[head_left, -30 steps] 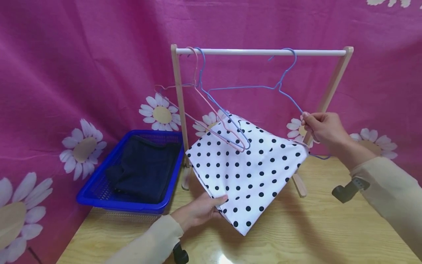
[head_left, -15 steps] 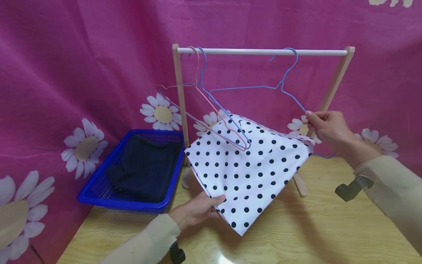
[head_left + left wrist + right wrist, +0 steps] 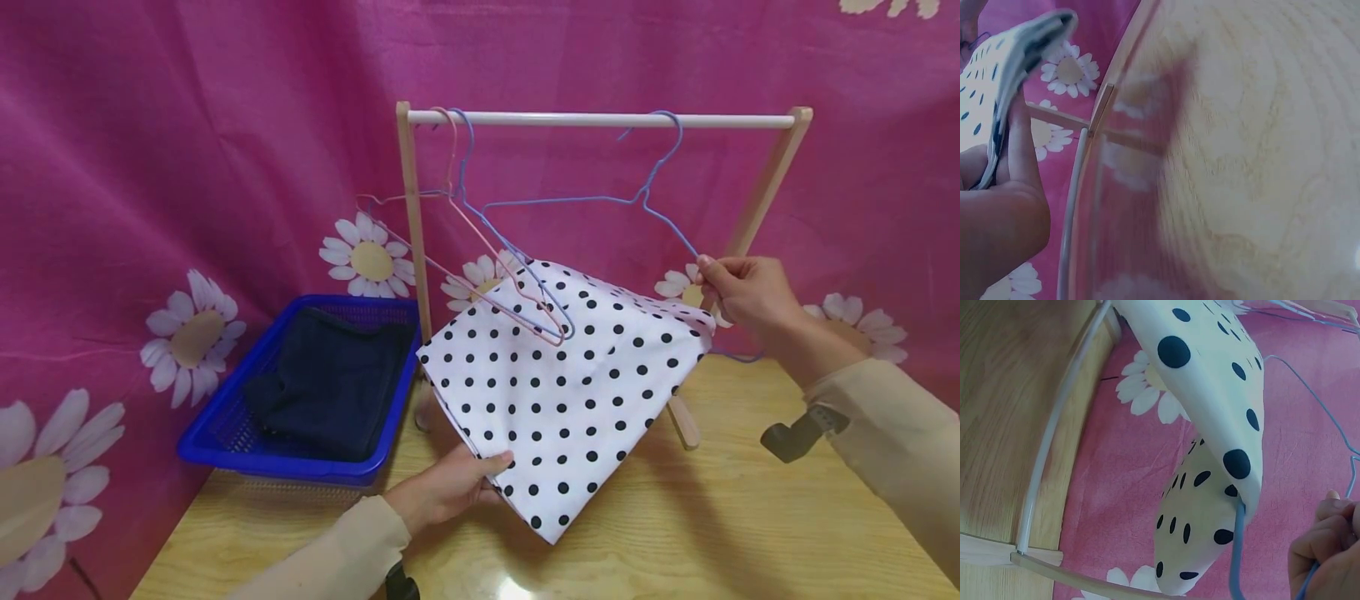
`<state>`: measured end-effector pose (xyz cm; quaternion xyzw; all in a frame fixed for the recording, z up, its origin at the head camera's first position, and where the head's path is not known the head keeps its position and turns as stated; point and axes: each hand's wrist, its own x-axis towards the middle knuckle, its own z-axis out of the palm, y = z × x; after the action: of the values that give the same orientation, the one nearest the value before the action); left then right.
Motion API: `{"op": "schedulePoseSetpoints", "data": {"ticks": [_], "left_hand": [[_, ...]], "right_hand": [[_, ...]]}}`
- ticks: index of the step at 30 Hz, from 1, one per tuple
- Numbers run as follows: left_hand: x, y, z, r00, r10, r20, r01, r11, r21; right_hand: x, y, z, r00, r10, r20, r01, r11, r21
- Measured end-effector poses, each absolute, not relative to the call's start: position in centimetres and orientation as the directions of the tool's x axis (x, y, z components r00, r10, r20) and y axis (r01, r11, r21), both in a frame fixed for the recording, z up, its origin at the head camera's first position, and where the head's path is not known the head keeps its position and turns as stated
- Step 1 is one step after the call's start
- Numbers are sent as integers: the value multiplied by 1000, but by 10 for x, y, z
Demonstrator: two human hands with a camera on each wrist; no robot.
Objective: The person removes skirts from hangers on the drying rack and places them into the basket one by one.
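A white cloth with black polka dots (image 3: 555,392) hangs folded over the lower bar of a blue wire hanger (image 3: 570,199). That hanger hooks over the white rail (image 3: 555,119). My left hand (image 3: 457,483) pinches the cloth's lower left edge, thumb on the front and fingers behind; the left wrist view shows the folded layers between them. My right hand (image 3: 750,287) pinches the hanger's right shoulder. In the right wrist view, the bar (image 3: 1237,556) comes out from the cloth's fold beside the right hand (image 3: 1329,550).
A pink hanger (image 3: 480,225) and another blue hanger (image 3: 517,250) hang at the rail's left, overlapping the cloth in the head view. Left of the wooden rack stands a blue basket (image 3: 198,450) with dark folded fabric (image 3: 330,383). A pink flowered curtain (image 3: 225,125) is behind.
The right hand has shifted slightly right with the hanger's shoulder. The cloth's right end has spread further right along the bar, and its lower corner has dipped slightly.
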<state>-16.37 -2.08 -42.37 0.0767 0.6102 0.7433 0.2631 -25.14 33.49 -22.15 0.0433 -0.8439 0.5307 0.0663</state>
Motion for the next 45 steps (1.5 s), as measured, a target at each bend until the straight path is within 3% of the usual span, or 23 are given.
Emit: {"op": "schedulePoseSetpoints", "data": {"ticks": [7,18,25,45], "left_hand": [[-169,-12,-420,-920,376,-107,-194,-202,960],[-187,-17,-396,-963,251,-101,-208,-447,870],[-189,-18,-391,-968,228,-105,-192,-407,893],[-155,-10,-424,-913,373,-166,-262,-223,939]], "right_hand": [[-249,332,-222,-983,11,182,-161,417,-894],[-248,331,-225,-987,5,162,-143,435,-889],[-248,330,-225,-995,-6,104,-98,373,-923],[-250,323,-223,-997,36,67,-49,360,-932]]}}
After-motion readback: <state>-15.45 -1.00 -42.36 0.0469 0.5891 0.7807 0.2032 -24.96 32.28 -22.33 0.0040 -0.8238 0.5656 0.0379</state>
